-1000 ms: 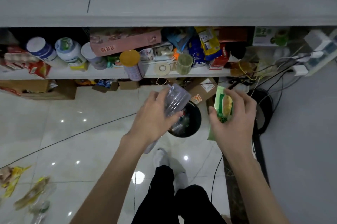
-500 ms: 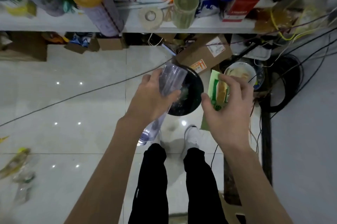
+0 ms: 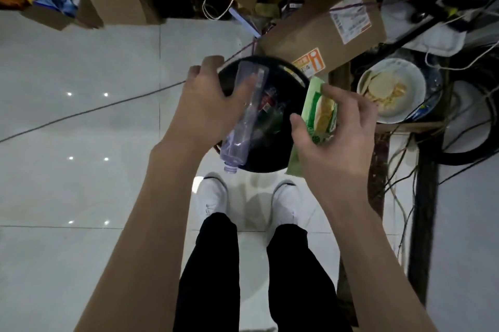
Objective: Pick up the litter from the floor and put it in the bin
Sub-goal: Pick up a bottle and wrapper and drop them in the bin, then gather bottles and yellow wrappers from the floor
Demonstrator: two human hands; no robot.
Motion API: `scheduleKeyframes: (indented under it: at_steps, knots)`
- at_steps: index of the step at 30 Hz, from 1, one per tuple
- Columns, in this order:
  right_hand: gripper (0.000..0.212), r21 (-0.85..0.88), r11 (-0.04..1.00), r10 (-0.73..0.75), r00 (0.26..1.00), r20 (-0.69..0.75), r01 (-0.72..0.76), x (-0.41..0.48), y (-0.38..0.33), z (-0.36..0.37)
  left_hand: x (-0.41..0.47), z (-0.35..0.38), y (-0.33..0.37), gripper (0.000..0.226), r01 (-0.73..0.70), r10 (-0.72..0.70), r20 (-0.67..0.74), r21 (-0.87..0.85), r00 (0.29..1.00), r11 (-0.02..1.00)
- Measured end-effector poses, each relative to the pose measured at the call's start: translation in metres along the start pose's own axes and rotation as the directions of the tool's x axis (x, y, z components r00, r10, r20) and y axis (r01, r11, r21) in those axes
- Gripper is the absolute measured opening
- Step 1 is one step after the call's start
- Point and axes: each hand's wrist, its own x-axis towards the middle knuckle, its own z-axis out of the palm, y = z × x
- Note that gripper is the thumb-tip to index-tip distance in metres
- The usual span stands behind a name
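The left hand (image 3: 208, 107) grips a clear, crumpled plastic bottle (image 3: 243, 140). Thumb and fingers curl round its middle and its neck points back toward the person, directly over the round black bin (image 3: 270, 161). Just right of it, the right hand (image 3: 337, 140) pinches a green printed snack wrapper (image 3: 320, 113) between thumb and fingers, above the bin's right rim. Beyond that hand sits a white bowl of pale food scraps (image 3: 391, 91).

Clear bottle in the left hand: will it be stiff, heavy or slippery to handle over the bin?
The bottle looks empty, see-through end to end, so probably light. Its thin wall likely flexes under a tight grip from the left hand. Round and smooth, it may slip, or roll if it misses the bin.
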Motion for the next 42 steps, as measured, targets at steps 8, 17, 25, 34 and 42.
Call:
scheduleKeyframes:
  at_steps: [8,17,25,34,42]
  knots:
    - [0.062,-0.030,0.999,-0.016,0.999,0.032,0.017,0.012,0.011,0.027,0.003,-0.018,-0.025,0.057,0.032,-0.030,-0.043,0.062,0.999,0.998]
    - [0.053,0.027,0.998,-0.055,0.998,0.037,0.055,0.009,-0.054,-0.042,-0.041,-0.081,0.037,0.053,0.013,-0.011,-0.065,0.030,0.998,0.999]
    - [0.054,0.084,0.969,-0.237,0.971,0.033,0.233,-0.001,-0.186,-0.160,-0.141,-0.176,0.154,0.050,-0.089,0.077,-0.224,-0.041,0.971,0.995]
    - [0.053,0.225,0.809,-0.564,0.824,0.044,0.542,-0.037,-0.334,-0.299,-0.273,-0.322,0.268,0.044,-0.226,0.214,-0.518,0.040,0.828,0.973]
    - [0.054,0.290,0.629,-0.774,0.618,0.142,0.721,-0.104,-0.399,-0.327,-0.402,-0.376,0.257,0.044,-0.086,0.188,-0.698,0.179,0.691,0.980]
